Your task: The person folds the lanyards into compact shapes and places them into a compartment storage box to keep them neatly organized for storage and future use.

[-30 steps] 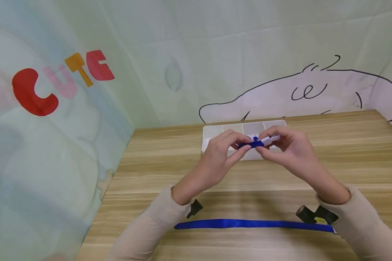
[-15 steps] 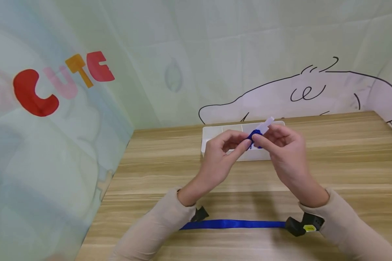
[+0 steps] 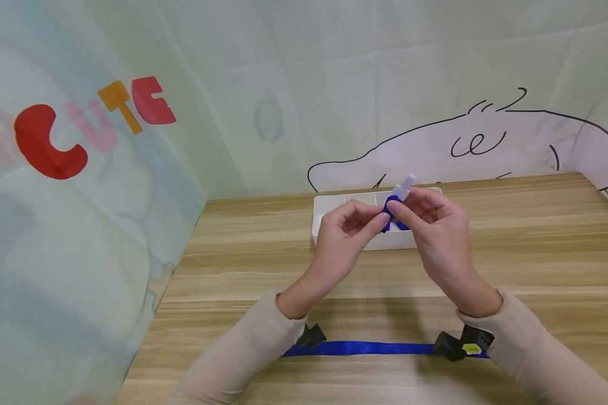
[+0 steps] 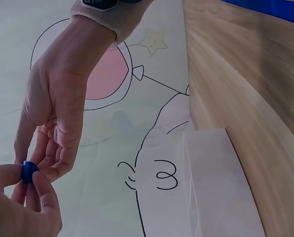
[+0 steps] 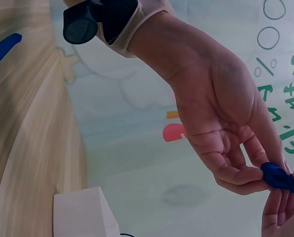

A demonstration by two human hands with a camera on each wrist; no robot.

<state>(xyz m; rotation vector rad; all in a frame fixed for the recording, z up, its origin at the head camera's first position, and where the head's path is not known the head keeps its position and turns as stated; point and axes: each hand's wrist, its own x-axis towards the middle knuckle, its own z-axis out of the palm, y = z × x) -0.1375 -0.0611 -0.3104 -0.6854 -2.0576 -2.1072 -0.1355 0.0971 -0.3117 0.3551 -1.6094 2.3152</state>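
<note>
A small folded bundle of blue ribbon (image 3: 392,206) is held up above the white tray by both hands in the head view. My left hand (image 3: 339,242) pinches its lower left side between thumb and fingers. The right hand (image 3: 443,242) grips it from the right, thumb pressed on its front. From the top of the bundle a pale white plastic piece (image 3: 402,188) sticks up and to the right. Both wrist views show the blue bundle (image 4: 29,173) (image 5: 280,177) between the fingertips of the two hands.
A white divided tray (image 3: 329,201) stands at the table's back edge, partly hidden by the hands, with something blue at its right part. A long blue ribbon (image 3: 365,348) lies across the front of the wooden table (image 3: 223,270), below the wrists.
The bundle has turned so that the white piece, which pointed right, now points up. My right hand and forearm have shifted left; the left hand has moved only slightly and keeps its pinch.
</note>
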